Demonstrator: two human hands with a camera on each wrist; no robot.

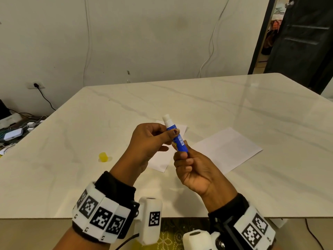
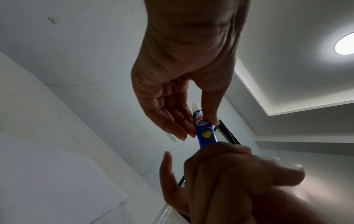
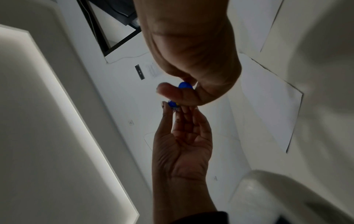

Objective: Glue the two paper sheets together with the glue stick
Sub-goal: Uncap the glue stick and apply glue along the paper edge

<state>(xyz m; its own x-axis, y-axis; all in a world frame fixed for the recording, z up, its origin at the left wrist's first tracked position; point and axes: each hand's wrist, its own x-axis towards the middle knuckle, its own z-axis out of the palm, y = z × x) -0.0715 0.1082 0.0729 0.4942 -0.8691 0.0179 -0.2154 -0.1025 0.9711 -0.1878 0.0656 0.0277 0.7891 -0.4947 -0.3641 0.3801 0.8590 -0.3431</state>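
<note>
Both hands hold a blue glue stick (image 1: 179, 141) upright above the table, its white glue tip bare at the top. My left hand (image 1: 166, 135) pinches the upper barrel between thumb and fingers, as the left wrist view shows on the glue stick (image 2: 204, 131). My right hand (image 1: 183, 156) grips the stick's lower end; only the blue base of the glue stick (image 3: 184, 85) shows in the right wrist view. One white paper sheet (image 1: 160, 160) lies under the hands. The second sheet (image 1: 227, 150) lies flat to the right, apart from the first.
The yellow cap (image 1: 103, 157) stands on the marble table (image 1: 198, 98) left of my hands. Cables and small devices lie on the floor (image 1: 14, 130) off the table's left edge. A dark door (image 1: 302, 37) is at the far right.
</note>
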